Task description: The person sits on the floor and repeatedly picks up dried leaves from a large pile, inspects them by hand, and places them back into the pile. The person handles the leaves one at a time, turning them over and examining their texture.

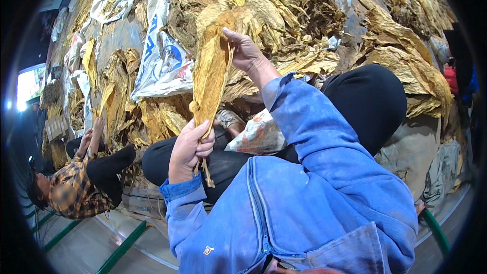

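A long yellow-brown dried leaf (210, 78), which looks like cured tobacco, stretches between my two hands above my crossed legs. Around its stem end my left hand (191, 145) is closed, and stem tips poke out below the fist. Higher up, my right hand (244, 52) grips the leaf's right edge, thumb pointing up and to the left. Whether it is one leaf or several layered together, I cannot tell. Just beyond my hands lies a broad heap of similar dried leaves (266, 3), partly behind the held leaf.
A white woven plastic sack (161, 64) with blue print lies left of the leaf. Another stained white sack (260, 133) rests between my legs. At left a person in a plaid shirt (76, 188) handles leaves. More leaves (403, 61) pile up at right. Green bars (121, 247) run behind me.
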Action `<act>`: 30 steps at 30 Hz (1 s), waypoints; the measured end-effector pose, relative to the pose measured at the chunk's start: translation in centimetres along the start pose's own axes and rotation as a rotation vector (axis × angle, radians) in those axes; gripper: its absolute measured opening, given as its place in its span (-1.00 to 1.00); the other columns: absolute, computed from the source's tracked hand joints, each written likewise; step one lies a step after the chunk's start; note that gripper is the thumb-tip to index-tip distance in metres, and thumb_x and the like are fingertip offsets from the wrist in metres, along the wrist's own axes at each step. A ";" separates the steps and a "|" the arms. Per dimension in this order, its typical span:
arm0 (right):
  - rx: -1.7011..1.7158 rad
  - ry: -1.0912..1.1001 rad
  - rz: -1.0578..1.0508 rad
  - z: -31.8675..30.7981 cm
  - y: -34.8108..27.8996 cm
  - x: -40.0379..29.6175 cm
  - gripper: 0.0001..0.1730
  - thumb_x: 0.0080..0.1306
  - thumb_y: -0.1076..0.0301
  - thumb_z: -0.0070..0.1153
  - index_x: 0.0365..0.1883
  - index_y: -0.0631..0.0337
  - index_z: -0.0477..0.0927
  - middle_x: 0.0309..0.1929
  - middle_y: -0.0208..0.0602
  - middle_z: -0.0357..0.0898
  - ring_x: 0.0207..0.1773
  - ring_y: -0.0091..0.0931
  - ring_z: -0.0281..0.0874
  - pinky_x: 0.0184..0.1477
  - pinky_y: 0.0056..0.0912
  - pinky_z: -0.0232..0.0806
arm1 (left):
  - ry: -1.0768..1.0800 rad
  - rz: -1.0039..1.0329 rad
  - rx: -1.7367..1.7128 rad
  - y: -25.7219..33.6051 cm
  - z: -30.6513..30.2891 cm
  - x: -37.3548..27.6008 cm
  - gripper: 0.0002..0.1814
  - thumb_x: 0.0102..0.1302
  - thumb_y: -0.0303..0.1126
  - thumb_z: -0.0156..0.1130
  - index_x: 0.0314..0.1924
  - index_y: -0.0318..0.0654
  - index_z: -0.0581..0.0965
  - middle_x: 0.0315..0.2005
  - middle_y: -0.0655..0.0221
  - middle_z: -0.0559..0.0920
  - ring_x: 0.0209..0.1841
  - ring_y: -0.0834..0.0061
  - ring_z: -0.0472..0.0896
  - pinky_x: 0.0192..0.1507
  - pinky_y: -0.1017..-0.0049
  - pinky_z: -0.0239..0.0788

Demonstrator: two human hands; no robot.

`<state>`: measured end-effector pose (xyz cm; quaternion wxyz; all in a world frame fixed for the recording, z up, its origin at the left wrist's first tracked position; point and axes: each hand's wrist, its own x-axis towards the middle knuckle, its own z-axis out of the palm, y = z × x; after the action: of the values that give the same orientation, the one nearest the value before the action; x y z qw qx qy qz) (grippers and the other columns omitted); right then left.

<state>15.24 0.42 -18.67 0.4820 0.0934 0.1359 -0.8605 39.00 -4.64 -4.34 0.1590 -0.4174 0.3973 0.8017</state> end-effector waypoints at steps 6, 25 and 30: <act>0.022 0.135 0.004 -0.1 -1.8 1.5 -0.90 0.26 0.41 0.16 -0.33 0.26 0.59 -0.35 -0.26 0.64 -0.30 -0.43 0.59 -0.13 -0.29 0.46 | -0.057 -0.013 -0.198 -0.8 -1.0 -0.5 -0.80 0.44 -0.34 -0.06 0.00 -0.21 0.32 -0.61 0.45 0.31 -0.77 0.81 0.09 -0.77 0.77 -0.11; -0.289 0.303 -0.177 -1.4 -3.7 3.4 -0.58 0.33 -0.04 -0.01 -0.32 0.18 0.53 -0.32 -0.28 0.53 -0.24 -0.37 0.39 0.00 -0.21 0.26 | -0.100 -0.030 -0.040 -2.6 0.8 -4.3 -0.74 0.48 -0.18 -0.13 -0.02 -0.17 0.35 -0.58 0.45 0.34 -0.74 0.71 0.19 -0.72 0.68 0.04; -0.392 -0.149 -0.076 5.9 -1.6 -2.4 0.06 0.21 -0.40 -0.08 0.32 0.40 0.09 0.33 0.15 0.14 0.33 -0.16 0.22 0.26 -0.12 0.24 | 0.202 0.464 -0.113 -0.5 -4.2 -9.7 -0.80 0.43 -0.18 0.00 -0.24 -0.14 0.36 -0.62 0.49 0.31 -0.73 0.78 0.13 -0.74 0.72 -0.11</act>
<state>14.94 1.18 -12.12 0.4668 -0.0713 0.2681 -0.8398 47.38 -6.76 1.68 -0.0932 -0.4015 0.4507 0.7918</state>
